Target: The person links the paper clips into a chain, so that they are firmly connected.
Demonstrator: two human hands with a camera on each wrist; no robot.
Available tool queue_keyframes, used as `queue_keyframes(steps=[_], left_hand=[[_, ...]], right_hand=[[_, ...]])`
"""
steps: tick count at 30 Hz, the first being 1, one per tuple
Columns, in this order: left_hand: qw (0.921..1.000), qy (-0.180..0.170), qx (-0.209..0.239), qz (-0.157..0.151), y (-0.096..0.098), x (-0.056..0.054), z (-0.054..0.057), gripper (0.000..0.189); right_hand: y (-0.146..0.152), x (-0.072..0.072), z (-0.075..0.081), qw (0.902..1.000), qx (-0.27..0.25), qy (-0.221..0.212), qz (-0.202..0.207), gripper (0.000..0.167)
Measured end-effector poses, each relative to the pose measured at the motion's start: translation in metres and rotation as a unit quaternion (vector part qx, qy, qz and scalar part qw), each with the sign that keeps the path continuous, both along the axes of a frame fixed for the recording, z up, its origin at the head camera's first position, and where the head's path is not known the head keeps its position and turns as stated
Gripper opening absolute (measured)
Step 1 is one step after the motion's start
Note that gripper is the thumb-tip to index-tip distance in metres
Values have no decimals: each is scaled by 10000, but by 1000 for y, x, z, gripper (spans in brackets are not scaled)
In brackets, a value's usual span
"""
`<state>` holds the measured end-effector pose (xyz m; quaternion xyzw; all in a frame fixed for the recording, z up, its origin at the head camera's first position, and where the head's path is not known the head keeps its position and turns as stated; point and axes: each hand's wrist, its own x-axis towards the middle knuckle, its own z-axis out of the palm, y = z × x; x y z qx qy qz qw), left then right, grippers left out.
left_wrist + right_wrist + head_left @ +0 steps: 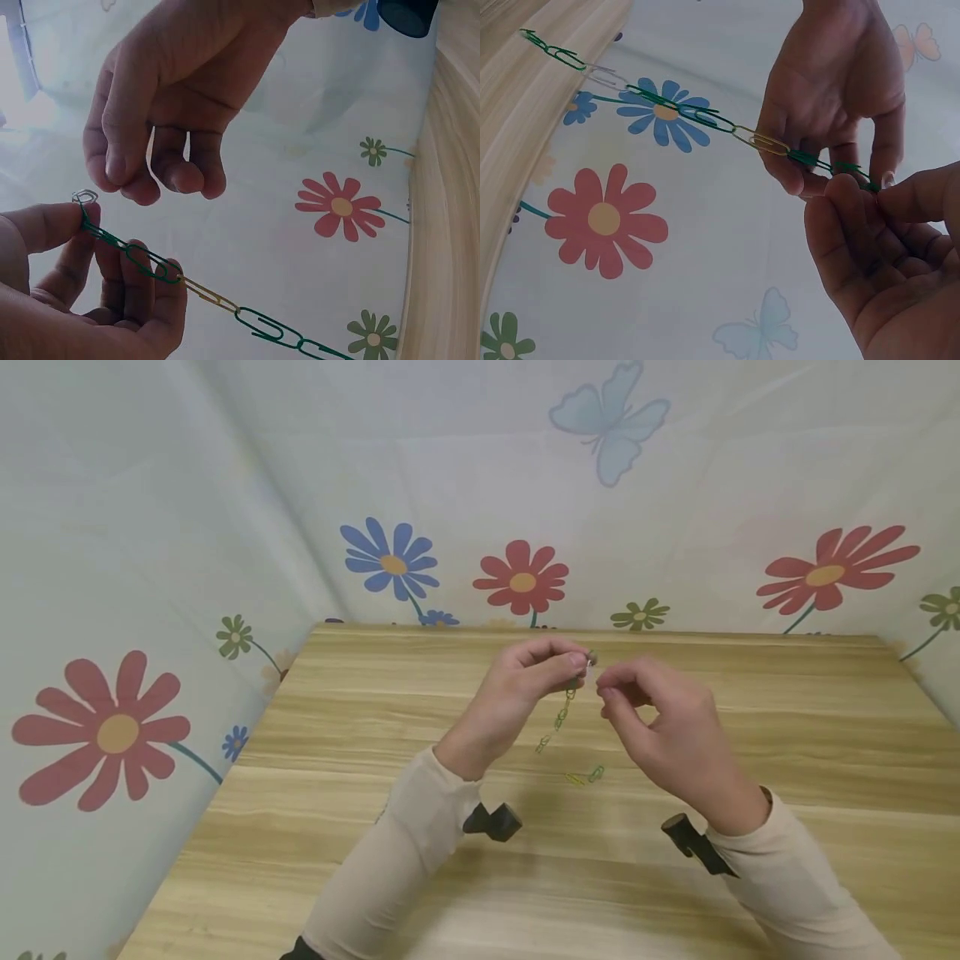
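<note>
My left hand [517, 681] pinches a chain of linked paper clips [561, 718] near its upper end, between thumb and forefinger. The chain hangs toward the table, its links mostly green with yellow and silver ones. At the top, a silver paper clip [85, 196] sticks out past the left fingertips. My right hand [667, 718] hovers just right of it, fingers loosely bent, with nothing visible between them. In the left wrist view the right hand [172, 97] is a little apart from the silver clip. Below, loose yellow paper clips [576, 778] and a green paper clip [596, 773] lie on the table.
The wooden table [337, 718] spreads under both hands. Behind it hangs a white cloth backdrop [450, 460] printed with flowers and a butterfly. A dark camera mount [495, 821] projects from the left sleeve, and another mount [693, 843] from the right.
</note>
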<state>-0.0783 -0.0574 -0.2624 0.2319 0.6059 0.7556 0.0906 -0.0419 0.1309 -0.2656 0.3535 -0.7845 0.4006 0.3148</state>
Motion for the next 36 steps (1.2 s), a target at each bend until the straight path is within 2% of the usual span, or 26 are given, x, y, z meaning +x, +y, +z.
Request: queue_keyframes(steps=[5,9,12,15,21,23,25,31,36], left_hand=[[10000,-3,74,-25,2,1,2,21],[10000,17,1,25,2,0,2,18],[9999,130,-85,1,1,1,2,15],[9990,388,-215,-40,0,2,3,14],[9950,827,-556,-33,-1,5,4,12],[9940,892,-638,-10,-2,6,4,12],[9924,972,-753,43,-2,7,4,12],[9881,1205,-949,107,-1,9,5,14],[9893,1171,-867,13,0,10,5,14]], right_hand=[[1,0,-2,9996,-254,-84,94,22],[3,5,0,9946,-647,-764,273,17],[4,9,3,9823,-1022,-1512,429,14],[3,10,7,9662,-1298,-2154,575,12],[2,9,12,9309,-1642,-3104,1006,13],[2,8,13,9228,-1674,-3293,1092,15],[3,8,12,9191,-1654,-3395,1121,15],[7,6,12,9200,-1540,-3439,1075,11],[14,4,13,9065,-1395,-3706,1467,10]])
